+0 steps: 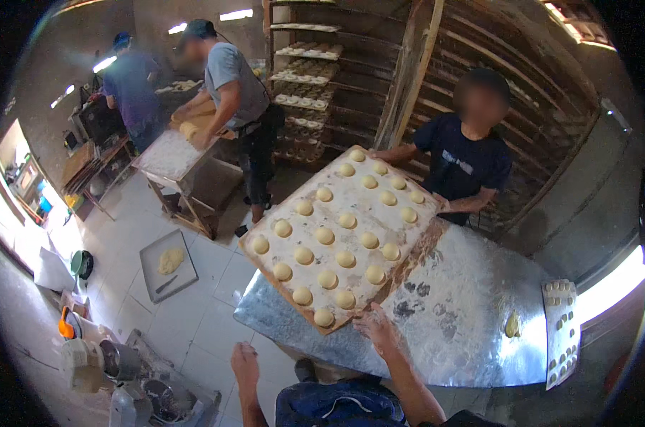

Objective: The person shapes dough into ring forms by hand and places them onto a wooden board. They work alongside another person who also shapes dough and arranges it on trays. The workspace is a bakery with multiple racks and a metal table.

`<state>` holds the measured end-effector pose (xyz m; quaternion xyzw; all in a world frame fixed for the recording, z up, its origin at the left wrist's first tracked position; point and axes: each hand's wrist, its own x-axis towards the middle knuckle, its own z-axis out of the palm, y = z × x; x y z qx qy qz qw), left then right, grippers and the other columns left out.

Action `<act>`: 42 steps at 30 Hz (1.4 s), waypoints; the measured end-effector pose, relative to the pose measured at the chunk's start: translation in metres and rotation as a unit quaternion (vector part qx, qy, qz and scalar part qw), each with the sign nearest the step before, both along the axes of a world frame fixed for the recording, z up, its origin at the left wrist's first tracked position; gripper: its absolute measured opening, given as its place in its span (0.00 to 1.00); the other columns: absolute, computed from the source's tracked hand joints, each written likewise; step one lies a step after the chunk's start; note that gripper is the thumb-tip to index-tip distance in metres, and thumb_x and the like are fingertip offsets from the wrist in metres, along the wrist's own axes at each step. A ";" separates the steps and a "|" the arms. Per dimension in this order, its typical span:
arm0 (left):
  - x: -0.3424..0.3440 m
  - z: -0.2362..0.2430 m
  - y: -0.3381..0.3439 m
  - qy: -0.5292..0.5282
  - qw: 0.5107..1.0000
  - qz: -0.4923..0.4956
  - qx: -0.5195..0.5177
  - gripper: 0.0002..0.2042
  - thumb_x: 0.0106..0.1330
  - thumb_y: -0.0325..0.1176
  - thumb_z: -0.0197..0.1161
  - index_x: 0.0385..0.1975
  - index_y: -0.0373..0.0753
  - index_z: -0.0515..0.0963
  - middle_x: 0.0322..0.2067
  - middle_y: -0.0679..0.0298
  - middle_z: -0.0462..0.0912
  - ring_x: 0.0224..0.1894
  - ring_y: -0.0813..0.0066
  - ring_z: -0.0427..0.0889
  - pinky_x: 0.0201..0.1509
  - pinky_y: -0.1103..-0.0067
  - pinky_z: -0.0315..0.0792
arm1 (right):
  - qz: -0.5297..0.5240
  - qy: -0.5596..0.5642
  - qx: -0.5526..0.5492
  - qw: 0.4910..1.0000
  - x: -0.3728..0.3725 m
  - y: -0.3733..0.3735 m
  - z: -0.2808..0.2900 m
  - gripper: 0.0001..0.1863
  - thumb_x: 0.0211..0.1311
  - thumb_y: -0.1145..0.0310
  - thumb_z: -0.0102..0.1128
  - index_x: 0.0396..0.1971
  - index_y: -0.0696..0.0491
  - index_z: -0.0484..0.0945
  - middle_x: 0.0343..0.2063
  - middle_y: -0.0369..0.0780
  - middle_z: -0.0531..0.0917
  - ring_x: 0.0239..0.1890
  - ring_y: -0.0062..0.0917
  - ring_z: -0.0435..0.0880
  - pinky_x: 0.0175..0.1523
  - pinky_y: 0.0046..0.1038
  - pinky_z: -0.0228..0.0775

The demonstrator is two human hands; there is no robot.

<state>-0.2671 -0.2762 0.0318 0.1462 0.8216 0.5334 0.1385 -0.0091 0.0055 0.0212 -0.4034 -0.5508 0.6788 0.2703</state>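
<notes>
1. Right hand (376, 331): fingers at the near edge of the wooden board (376, 217); whether clamped or merely touching, cannot tell.
2. Left hand (245, 364): apart from the board, nothing visible in it; fingers curled, whether fully closed cannot tell.
3. Board: floured, bearing dough balls (327, 279), positioned over the left part of the metal bench (472, 349), its left corner projecting past the bench edge.
4. Opposite, a co-worker (472, 164) has both hands at the board's far side.
5. Risk, in judgement: uneven support could tip the board; with no raised rim visible, balls nearest the edge could slide off.
</notes>
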 end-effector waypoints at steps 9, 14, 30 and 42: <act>-0.185 -0.053 0.035 0.308 0.944 0.042 -0.111 0.21 0.79 0.41 0.45 0.48 0.25 0.75 0.44 0.43 0.81 0.51 0.39 0.77 0.58 0.58 0.69 | -0.001 -0.317 0.262 0.911 0.000 -0.046 0.028 0.28 0.60 0.73 0.59 0.62 0.62 0.69 0.48 0.52 0.82 0.48 0.45 0.83 0.55 0.42 0.75; -0.265 -0.092 0.101 0.234 0.949 -0.139 -0.157 0.20 0.78 0.40 0.42 0.45 0.27 0.75 0.48 0.36 0.78 0.56 0.36 0.73 0.58 0.53 0.67 | 0.027 -0.350 0.284 0.892 -0.028 -0.041 0.021 0.32 0.58 0.70 0.62 0.62 0.66 0.66 0.46 0.57 0.81 0.50 0.52 0.81 0.57 0.47 0.73; -0.164 -0.021 0.024 0.275 0.886 -0.124 -0.352 0.16 0.72 0.33 0.51 0.55 0.35 0.76 0.53 0.42 0.78 0.58 0.43 0.75 0.63 0.56 0.66 | 0.001 -0.410 0.304 0.860 -0.017 -0.060 0.017 0.34 0.60 0.69 0.58 0.66 0.65 0.63 0.57 0.59 0.70 0.61 0.56 0.67 0.68 0.50 0.59; 0.061 0.041 0.115 0.232 0.873 -0.372 -0.214 0.21 0.66 0.30 0.61 0.58 0.33 0.71 0.49 0.43 0.77 0.56 0.42 0.73 0.62 0.56 0.66 | 0.206 -0.409 0.409 0.789 -0.036 -0.087 0.006 0.23 0.61 0.62 0.60 0.52 0.60 0.76 0.45 0.53 0.77 0.55 0.47 0.73 0.62 0.47 0.65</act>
